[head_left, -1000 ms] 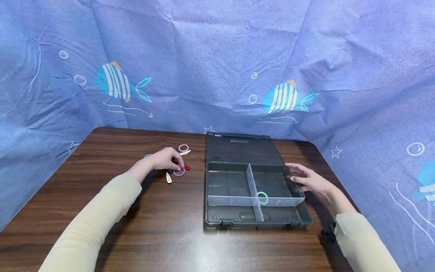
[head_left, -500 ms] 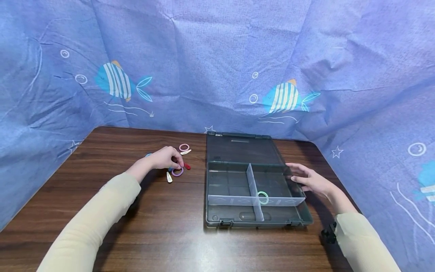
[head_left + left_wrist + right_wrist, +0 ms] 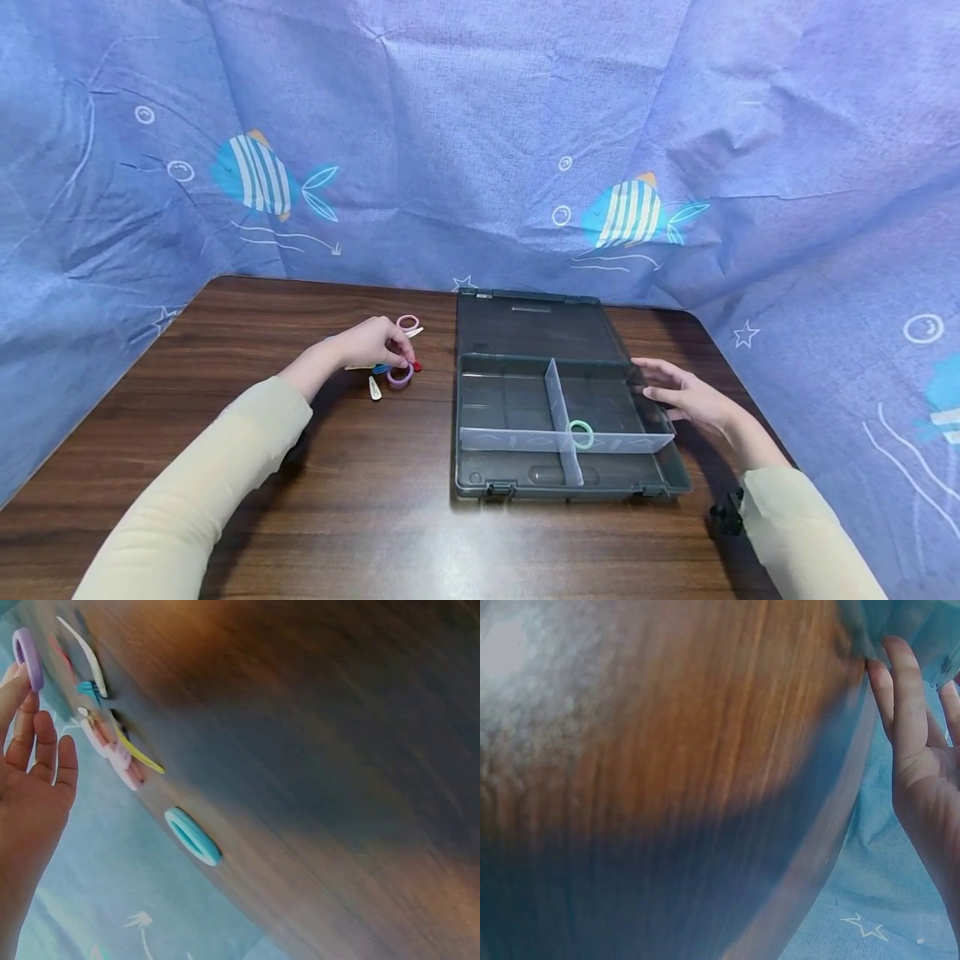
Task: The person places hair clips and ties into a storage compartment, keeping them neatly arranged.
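My left hand (image 3: pixel 375 342) pinches a purple hair tie (image 3: pixel 400 375) between thumb and fingertip. In the left wrist view the purple ring stands raised at the fingertips, with the other fingers loosely extended. Around that hand lie a white snap clip (image 3: pixel 375 388), a red clip (image 3: pixel 417 367), a blue item (image 3: pixel 381 368) and a pink hair tie (image 3: pixel 408 322) beside another pale clip (image 3: pixel 415 332). My right hand (image 3: pixel 686 400) rests at the right wall of a dark translucent divided box (image 3: pixel 570 493), its fingers fairly straight in the right wrist view (image 3: pixel 922 750).
The box's lid (image 3: pixel 532 329) lies back behind it. Clear dividers (image 3: pixel 510 440) cross inside, with a green hair tie (image 3: pixel 581 434) near their crossing. A turquoise hair tie (image 3: pixel 193 836) and a yellow clip (image 3: pixel 142 756) lie on the wooden table (image 3: pixel 360 500). A blue fish-print cloth (image 3: pixel 480 167) hangs behind.
My left hand has shifted slightly up and right with the purple hair tie, which now stands more upright. More of the blue item shows beneath. The right hand stays at the box.
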Motion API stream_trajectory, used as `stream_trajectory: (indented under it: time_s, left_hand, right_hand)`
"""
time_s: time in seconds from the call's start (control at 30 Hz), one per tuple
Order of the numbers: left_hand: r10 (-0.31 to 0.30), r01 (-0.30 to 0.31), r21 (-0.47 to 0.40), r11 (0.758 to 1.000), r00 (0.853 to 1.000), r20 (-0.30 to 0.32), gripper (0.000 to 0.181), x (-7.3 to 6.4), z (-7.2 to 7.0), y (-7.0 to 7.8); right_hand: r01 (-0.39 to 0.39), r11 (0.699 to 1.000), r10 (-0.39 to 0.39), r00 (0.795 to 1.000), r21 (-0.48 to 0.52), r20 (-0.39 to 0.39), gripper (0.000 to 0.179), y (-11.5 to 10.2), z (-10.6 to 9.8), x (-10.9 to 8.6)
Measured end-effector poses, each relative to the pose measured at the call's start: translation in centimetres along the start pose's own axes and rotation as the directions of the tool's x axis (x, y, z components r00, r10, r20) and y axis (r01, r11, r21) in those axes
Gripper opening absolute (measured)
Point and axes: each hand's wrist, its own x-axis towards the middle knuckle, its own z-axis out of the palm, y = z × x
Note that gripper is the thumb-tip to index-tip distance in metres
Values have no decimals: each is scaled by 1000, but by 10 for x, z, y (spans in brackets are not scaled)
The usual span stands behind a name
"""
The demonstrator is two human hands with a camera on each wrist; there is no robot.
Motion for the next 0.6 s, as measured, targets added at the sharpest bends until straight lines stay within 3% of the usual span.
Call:
stream_trajectory:
  time_s: [0.27,0.6]
  left_hand:
    - [53,-53,13,999,999,-13,5,6,-3,10]
    - [-27,27,-47,999,1000,14,5,15,-10,28]
  right_hand:
    - [2,1000,-2,1000,-3,-4,64,-1,2,0]
    - [-7,1000,7,1000,-29,5,63,-1,-1,-1]
